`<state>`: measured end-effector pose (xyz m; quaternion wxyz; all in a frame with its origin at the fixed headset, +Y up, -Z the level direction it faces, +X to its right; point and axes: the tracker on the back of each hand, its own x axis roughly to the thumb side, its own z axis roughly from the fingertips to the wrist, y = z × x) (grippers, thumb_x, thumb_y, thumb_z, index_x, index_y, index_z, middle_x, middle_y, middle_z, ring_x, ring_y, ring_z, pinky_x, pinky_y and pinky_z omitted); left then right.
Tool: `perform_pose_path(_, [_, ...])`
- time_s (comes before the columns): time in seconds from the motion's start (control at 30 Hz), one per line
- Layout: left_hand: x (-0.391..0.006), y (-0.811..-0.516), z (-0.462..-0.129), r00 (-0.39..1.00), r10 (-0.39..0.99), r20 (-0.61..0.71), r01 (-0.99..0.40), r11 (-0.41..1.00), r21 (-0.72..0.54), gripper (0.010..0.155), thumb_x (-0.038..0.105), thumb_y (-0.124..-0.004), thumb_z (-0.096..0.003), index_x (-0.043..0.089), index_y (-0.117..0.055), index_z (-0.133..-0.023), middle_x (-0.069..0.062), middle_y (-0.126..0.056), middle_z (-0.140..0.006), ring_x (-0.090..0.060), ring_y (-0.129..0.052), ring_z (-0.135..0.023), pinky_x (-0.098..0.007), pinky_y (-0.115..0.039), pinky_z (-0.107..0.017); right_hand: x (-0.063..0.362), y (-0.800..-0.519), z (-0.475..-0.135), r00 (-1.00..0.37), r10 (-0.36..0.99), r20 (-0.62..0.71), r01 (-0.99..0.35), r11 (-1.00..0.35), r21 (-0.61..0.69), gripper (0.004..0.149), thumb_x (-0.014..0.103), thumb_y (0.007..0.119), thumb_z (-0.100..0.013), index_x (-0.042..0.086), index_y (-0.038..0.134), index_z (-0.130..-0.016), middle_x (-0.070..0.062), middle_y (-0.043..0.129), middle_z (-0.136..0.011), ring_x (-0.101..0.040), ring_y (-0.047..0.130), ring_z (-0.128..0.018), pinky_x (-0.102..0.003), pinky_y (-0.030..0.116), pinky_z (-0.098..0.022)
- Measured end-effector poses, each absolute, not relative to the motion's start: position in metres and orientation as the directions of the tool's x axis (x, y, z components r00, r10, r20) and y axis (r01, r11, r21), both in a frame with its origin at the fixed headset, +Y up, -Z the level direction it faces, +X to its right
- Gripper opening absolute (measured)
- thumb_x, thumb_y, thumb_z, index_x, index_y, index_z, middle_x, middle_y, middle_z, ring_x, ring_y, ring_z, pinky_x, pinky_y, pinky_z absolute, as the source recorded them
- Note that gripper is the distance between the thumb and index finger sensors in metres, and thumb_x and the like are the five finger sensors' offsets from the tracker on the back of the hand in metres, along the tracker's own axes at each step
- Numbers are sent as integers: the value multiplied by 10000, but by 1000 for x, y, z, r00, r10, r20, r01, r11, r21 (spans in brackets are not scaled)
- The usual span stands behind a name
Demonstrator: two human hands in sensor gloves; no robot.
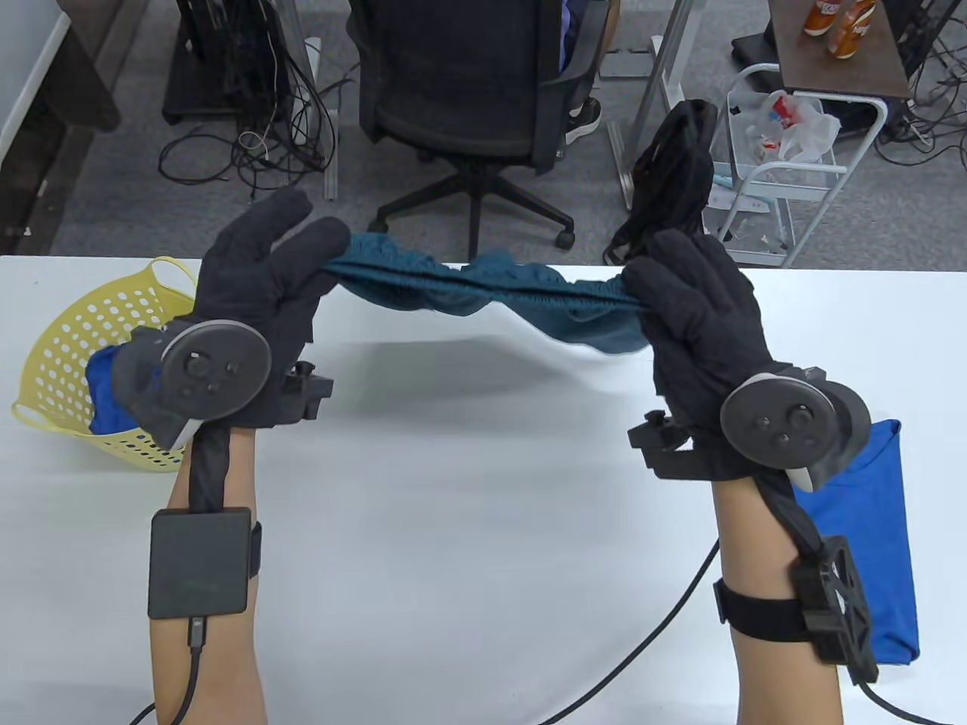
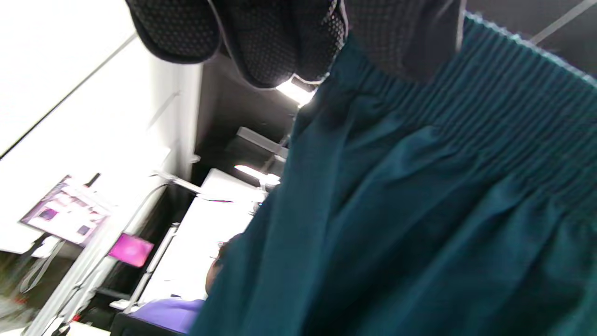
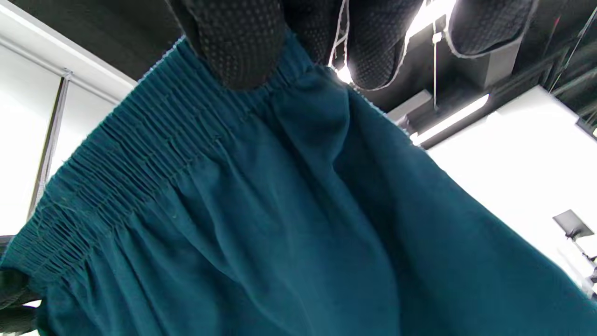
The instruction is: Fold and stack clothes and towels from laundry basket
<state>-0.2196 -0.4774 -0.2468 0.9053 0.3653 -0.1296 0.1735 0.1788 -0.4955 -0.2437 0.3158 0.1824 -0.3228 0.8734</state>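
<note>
While the left hand pinches one end of the teal garment and the right hand pinches the other, the cloth hangs stretched between them above the white table, clear of its surface. Its long axis runs straight from hand to hand, with the gathered elastic waistband pulled taut along the top and the loose fabric sagging below, most of it bunched nearer the right hand. In the left wrist view the thumb presses on the ribbed band while the other fingers curl behind it; the right wrist view shows the same grip mirrored, a fingertip clamped on the band's edge. Both hands are closed on the band and raised, their trackers facing the camera.

Behind the left hand, partly hidden by it, a yellow laundry basket lies tipped on its side with a blue cloth inside. Beneath the right wrist and forearm, 1 folded blue garment lies flat on the table. Beyond the table's far edge stand an office chair and a white wire cart.
</note>
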Motion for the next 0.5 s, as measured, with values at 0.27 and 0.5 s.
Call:
perform_pose_path(0.27, [-189,-657,-212,927,50,372,-141,965,223,513,422,-807,-498,407,-722,-1004,0,-779,-1143,-278,-840,-1016,-539,-736,-731,182,-652,-215,-833,317,454,-412,-902,-126,463,222,756,-574,224,723,-1036,-183,683,-1128,-489,635,-1012,-745,559,-668])
perform_pose_path(0.5, [-158,-777,-186,888,-1,459,102,976,-194,525,445,-788,-498,407,-695,-1013,11,-795,-1131,-267,-857,-1007,-548,-739,-725,179,-759,-191,-888,261,379,-142,-939,313,458,246,752,-584,149,748,-1032,-196,739,-1090,-465,722,-968,-686,611,-678])
